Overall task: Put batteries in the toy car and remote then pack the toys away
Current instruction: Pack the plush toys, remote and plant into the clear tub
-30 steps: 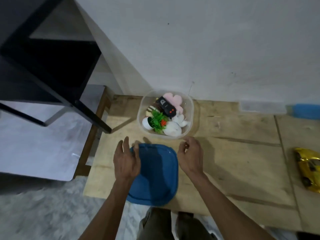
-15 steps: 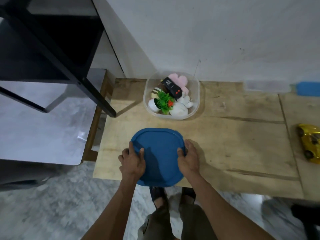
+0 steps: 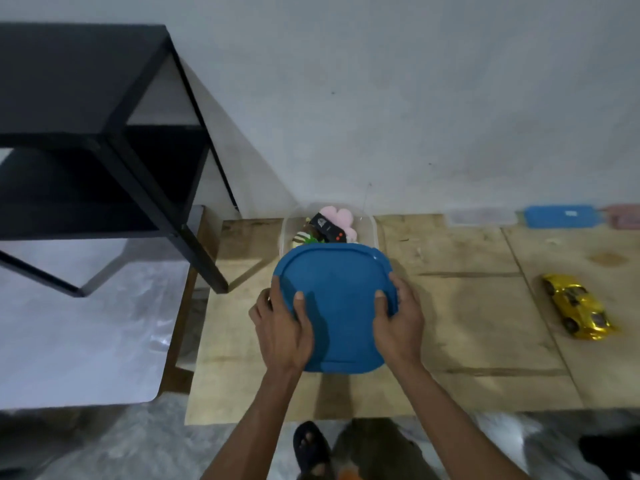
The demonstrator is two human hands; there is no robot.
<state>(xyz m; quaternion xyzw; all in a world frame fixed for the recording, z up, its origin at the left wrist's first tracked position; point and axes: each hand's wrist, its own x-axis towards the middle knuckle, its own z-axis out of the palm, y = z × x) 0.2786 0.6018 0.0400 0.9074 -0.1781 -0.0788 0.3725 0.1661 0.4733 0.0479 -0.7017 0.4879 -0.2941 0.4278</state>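
Compared with half a second earlier, the blue lid (image 3: 337, 306) is riding higher and farther from the person, its far edge now overlapping the near rim of the clear container (image 3: 373, 227); the left hand (image 3: 282, 327) is gripping the lid's left edge, thumb lying on top; the right hand (image 3: 398, 318) is gripping the right edge likewise; the black remote (image 3: 327, 229) is lying inside the container among a pink plush toy (image 3: 337, 216) and other small toys; the gold toy car (image 3: 576, 306) is sitting well apart to the right on the wooden boards (image 3: 467, 323); a black shelf frame (image 3: 114, 133) is standing to the left.
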